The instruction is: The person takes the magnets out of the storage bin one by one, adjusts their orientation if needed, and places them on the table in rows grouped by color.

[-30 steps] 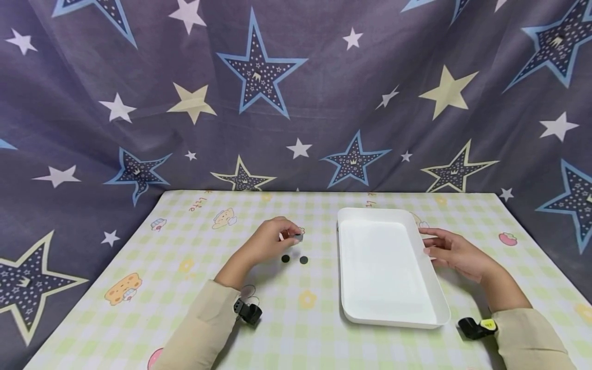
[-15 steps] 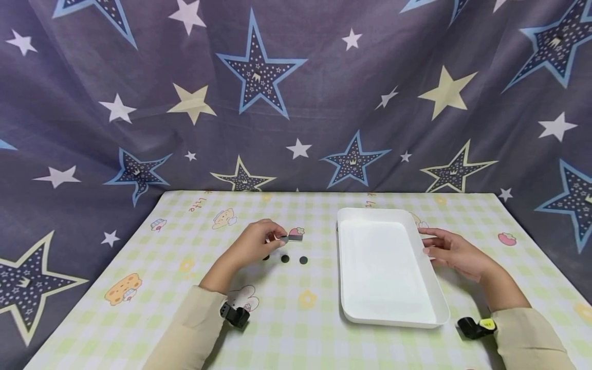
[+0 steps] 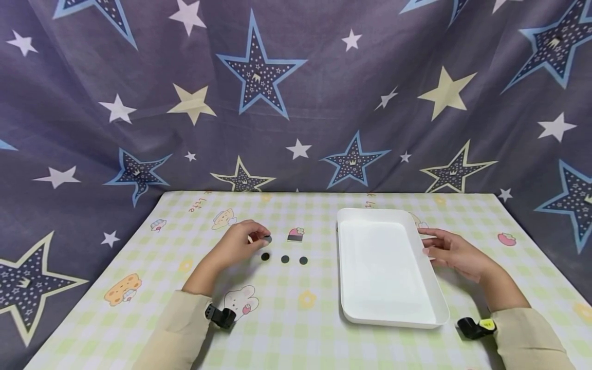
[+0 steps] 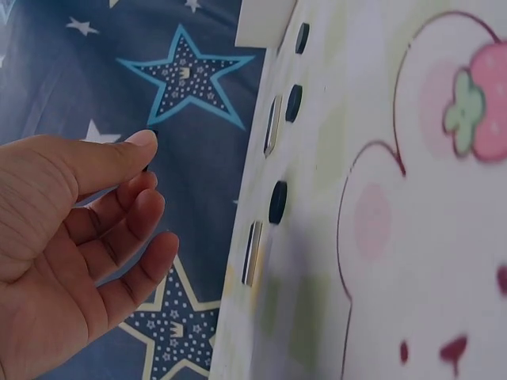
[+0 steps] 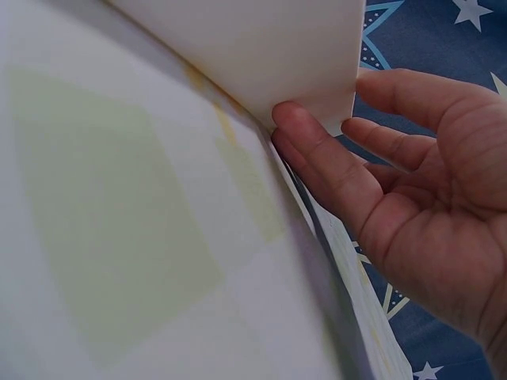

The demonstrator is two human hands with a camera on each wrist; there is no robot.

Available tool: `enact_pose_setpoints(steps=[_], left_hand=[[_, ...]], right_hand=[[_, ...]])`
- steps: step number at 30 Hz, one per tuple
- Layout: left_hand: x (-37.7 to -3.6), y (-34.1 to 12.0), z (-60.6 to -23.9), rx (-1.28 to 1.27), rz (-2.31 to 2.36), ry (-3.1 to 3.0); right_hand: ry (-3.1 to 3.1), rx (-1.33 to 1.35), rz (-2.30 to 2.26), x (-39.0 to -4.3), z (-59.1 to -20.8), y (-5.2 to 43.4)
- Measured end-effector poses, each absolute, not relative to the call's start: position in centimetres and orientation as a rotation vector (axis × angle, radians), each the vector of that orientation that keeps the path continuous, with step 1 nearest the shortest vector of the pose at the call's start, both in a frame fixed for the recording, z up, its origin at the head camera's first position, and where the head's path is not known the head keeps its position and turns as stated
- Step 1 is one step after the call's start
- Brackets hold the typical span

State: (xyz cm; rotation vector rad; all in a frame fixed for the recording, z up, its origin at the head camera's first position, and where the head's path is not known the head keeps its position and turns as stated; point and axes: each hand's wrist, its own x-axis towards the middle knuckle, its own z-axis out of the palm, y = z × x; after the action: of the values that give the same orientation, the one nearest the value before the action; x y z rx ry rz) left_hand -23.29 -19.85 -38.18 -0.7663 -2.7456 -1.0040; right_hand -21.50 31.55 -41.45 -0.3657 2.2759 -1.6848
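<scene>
Against a star-printed curtain [image 3: 296, 97], the head view shows a bench [image 3: 296, 308] under a pastel checked cloth. The left hand [image 3: 240, 241] pinches a small dark disc [image 3: 267, 239] at its fingertips, just above the cloth. Three more dark discs [image 3: 284, 259] lie in a row just in front of it, near a printed cake motif. The right hand [image 3: 450, 252] rests with relaxed fingers against the far side wall of a white tray [image 3: 393, 318], which sits well apart from the discs.

From the left wrist, the left hand [image 4: 79, 237] has its fingers loosely curled, the disc [image 4: 149, 150] barely visible as a dark edge at the thumb tip. The row of discs [image 4: 279, 202] lies on the cloth just beyond. So slight a hold looks easy to lose; the piece could slip and roll away.

From the right wrist, the right hand [image 5: 396, 198] is open, fingertips touching the tray wall [image 5: 261, 47]. A nudge there could shift the tray.
</scene>
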Motion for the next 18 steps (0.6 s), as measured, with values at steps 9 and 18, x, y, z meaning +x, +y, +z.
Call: enact_pose_setpoints(steps=[9, 18], left_hand=[[-23.4, -21.2, -38.5, -0.723, -1.026, -2.748], [-23.6, -22.3, -39.0, -0.716, -0.993, -2.770]], right_hand=[[2.267, -0.367, -1.685, -21.4, -41.5, 31.6], [2.268, -0.357, -1.684, -21.4, -41.4, 31.6]])
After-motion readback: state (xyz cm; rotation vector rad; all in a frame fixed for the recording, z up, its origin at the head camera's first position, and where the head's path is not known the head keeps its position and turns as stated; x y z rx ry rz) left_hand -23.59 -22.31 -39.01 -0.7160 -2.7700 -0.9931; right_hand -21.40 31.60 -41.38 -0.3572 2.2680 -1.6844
